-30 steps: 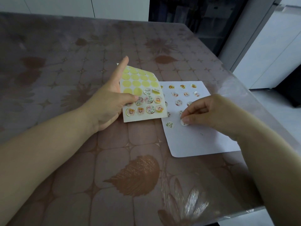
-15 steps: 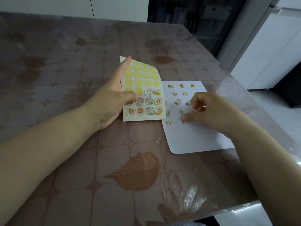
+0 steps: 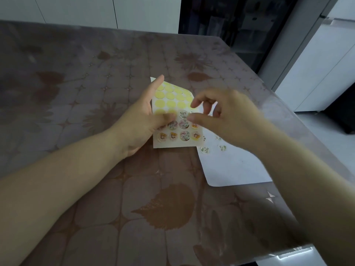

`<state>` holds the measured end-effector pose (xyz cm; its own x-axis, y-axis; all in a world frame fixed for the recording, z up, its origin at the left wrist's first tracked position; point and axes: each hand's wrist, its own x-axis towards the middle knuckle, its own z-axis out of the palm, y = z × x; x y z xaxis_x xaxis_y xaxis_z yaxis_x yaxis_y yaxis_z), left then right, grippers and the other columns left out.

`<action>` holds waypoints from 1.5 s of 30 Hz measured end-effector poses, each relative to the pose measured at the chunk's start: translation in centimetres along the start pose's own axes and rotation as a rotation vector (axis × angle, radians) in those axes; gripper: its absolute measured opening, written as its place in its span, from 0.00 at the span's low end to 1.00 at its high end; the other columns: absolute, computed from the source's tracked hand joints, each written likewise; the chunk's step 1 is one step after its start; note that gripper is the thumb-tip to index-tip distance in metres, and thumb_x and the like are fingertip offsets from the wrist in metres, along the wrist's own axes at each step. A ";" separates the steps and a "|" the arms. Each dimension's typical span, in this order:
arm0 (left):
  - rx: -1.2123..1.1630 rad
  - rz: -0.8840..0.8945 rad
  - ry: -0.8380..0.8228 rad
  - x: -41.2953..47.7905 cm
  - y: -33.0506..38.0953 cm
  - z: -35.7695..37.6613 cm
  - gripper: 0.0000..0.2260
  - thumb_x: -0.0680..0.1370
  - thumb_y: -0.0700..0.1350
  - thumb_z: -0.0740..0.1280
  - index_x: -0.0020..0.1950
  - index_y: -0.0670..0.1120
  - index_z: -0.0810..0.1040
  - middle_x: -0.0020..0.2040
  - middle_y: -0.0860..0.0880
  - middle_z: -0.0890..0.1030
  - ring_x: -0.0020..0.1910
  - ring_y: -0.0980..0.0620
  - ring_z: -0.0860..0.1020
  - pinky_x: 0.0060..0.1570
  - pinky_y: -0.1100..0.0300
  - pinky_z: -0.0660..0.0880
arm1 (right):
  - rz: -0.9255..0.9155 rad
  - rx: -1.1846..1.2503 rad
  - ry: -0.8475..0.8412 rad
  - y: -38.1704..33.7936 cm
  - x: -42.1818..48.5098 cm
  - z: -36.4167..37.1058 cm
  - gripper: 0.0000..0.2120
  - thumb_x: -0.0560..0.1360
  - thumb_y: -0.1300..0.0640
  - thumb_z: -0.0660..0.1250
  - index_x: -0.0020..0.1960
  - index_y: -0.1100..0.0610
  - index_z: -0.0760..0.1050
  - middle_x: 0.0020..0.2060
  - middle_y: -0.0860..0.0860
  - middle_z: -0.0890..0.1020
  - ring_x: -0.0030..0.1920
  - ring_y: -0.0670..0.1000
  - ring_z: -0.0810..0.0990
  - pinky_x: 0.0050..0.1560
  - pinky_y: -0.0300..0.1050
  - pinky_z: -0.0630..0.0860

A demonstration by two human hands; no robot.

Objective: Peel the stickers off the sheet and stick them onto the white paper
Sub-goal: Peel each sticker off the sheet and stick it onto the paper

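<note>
The sticker sheet (image 3: 173, 144) is held up off the table by my left hand (image 3: 143, 120), thumb on its face and fingers behind. Its upper rows are bare yellow circles; round picture stickers (image 3: 184, 135) fill the lower rows. My right hand (image 3: 224, 117) hovers over the sheet's right edge, fingers loosely curled, thumb and forefinger tips apart near a sticker, holding nothing that I can see. The white paper (image 3: 236, 167) lies flat to the right, with several stuck stickers (image 3: 222, 147); most of it is hidden under my right hand and arm.
The table (image 3: 96, 189) has a glossy brown cover with leaf prints. Its right edge and near corner run close to the white paper. White cabinets and a dark opening stand beyond the far edge.
My right hand left the white paper, where it had pressed a sticker down, and moved left and up over the sticker sheet. My left hand kept the sheet in place.
</note>
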<state>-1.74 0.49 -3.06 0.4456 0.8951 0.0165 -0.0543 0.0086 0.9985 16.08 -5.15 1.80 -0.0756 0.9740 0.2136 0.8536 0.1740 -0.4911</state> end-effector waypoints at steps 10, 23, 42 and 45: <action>0.060 0.024 -0.027 0.3 -0.4 0.0 0.35 0.76 0.31 0.65 0.75 0.60 0.58 0.62 0.52 0.78 0.56 0.54 0.81 0.54 0.56 0.78 | -0.071 0.003 0.224 0.3 0.1 3.6 0.05 0.70 0.56 0.72 0.46 0.51 0.83 0.44 0.43 0.76 0.38 0.42 0.71 0.41 0.30 0.68; 0.142 0.050 -0.039 -0.1 -0.1 0.2 0.36 0.76 0.30 0.65 0.75 0.61 0.57 0.68 0.56 0.72 0.62 0.57 0.77 0.62 0.54 0.75 | 0.236 0.548 0.214 1.0 -0.3 0.1 0.03 0.68 0.51 0.73 0.38 0.50 0.82 0.29 0.42 0.80 0.27 0.40 0.72 0.26 0.29 0.67; 0.107 0.024 -0.019 0.0 -0.2 0.0 0.35 0.77 0.30 0.62 0.75 0.60 0.58 0.54 0.65 0.78 0.56 0.60 0.80 0.53 0.62 0.78 | 0.420 0.354 -0.130 6.8 -4.5 -1.7 0.04 0.66 0.56 0.75 0.38 0.50 0.81 0.32 0.51 0.83 0.37 0.49 0.78 0.47 0.47 0.69; 0.105 0.021 -0.022 0.0 -0.2 0.0 0.35 0.77 0.30 0.63 0.75 0.59 0.58 0.56 0.64 0.78 0.57 0.59 0.80 0.52 0.63 0.78 | 0.431 0.363 -0.152 6.7 -4.4 -2.0 0.08 0.66 0.58 0.75 0.43 0.47 0.82 0.31 0.50 0.82 0.37 0.48 0.78 0.46 0.43 0.69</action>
<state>-1.73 0.45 -3.30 0.4653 0.8843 0.0377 0.0298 -0.0583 0.9979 23.15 -8.57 -0.69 0.1439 0.9730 -0.1802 0.5943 -0.2306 -0.7704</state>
